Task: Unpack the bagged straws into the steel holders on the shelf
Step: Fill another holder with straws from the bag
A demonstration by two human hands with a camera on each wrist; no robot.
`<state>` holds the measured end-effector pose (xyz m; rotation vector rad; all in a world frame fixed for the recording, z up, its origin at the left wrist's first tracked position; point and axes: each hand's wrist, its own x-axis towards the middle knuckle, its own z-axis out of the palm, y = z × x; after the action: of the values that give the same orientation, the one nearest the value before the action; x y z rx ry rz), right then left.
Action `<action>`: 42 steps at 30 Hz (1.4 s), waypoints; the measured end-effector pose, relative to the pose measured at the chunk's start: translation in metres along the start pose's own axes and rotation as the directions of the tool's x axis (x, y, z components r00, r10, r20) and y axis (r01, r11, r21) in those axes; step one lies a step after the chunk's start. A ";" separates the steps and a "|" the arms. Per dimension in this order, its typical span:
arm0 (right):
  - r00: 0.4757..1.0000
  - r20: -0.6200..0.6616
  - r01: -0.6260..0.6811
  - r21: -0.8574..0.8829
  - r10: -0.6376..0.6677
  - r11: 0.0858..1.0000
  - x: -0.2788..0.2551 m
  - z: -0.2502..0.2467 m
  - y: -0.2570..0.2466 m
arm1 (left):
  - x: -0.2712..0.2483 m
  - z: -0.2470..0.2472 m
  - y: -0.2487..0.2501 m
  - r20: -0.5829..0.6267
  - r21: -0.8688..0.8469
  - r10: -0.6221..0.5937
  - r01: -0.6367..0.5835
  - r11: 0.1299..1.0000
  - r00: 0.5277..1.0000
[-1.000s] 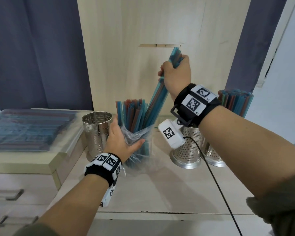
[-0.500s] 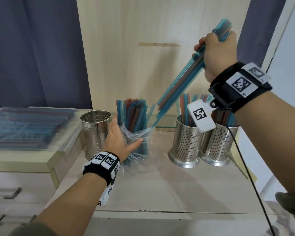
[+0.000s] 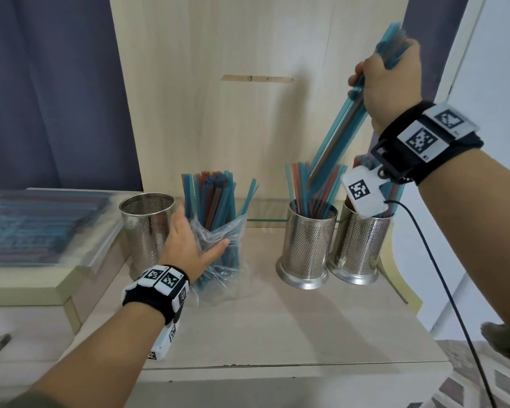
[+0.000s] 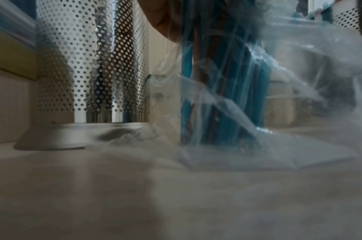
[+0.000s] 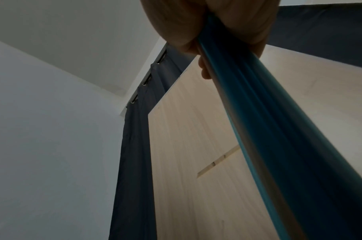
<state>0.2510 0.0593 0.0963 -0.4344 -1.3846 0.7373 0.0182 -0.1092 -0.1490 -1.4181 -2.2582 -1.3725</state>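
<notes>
Clear plastic bag (image 3: 218, 240) stood upright on the shelf (image 3: 277, 328), part-filled with blue and red straws (image 3: 211, 195) sticking out of its open top; bag is gripped by the left hand (image 3: 189, 245), thumb curled across the front, remaining fingers hidden behind. Just left of the bag, an empty perforated steel holder (image 3: 146, 228), flared solid base. Right of the bag, middle holder (image 3: 309, 245) part-filled with straws; touching it further right, a third holder (image 3: 362, 245), contents largely blocked by the wrist camera. A straw bundle (image 3: 339, 136) is clenched in the right hand (image 3: 386, 81) above the middle holder, tilted, lower ends inside its rim. Far left of the bag, flat wrapped straw packs (image 3: 39, 222) are laid on a cabinet top.
</notes>
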 end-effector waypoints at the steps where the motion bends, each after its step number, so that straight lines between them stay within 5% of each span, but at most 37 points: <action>1: 1.000 0.020 -0.011 -0.022 0.012 1.000 -0.001 0.000 0.004 | 0.000 0.000 0.001 0.000 0.015 0.001 -0.001 1.000 1.000; 14: 0.913 0.209 -0.264 -0.348 0.349 0.899 -0.060 0.016 0.090 | -0.002 0.000 0.004 0.003 0.002 -0.013 0.013 1.000 1.000; 32: 0.842 0.201 -0.393 -0.407 0.501 0.824 -0.091 0.045 0.114 | -0.002 -0.002 0.004 0.012 0.016 0.019 -0.019 1.000 1.000; 39: 0.902 0.309 -0.125 -0.480 0.301 0.868 -0.091 0.039 0.085 | -0.002 -0.002 0.007 0.018 0.027 0.007 -0.008 1.000 1.000; 42: 0.921 0.369 0.110 -0.556 0.127 0.824 -0.090 0.030 0.075 | -0.003 -0.002 0.008 0.023 0.024 0.008 -0.008 1.000 1.000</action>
<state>0.2039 0.0456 -0.0145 -0.7930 -1.9969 0.4087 0.0250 -0.1115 -0.1449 -1.4409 -2.2725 -1.3291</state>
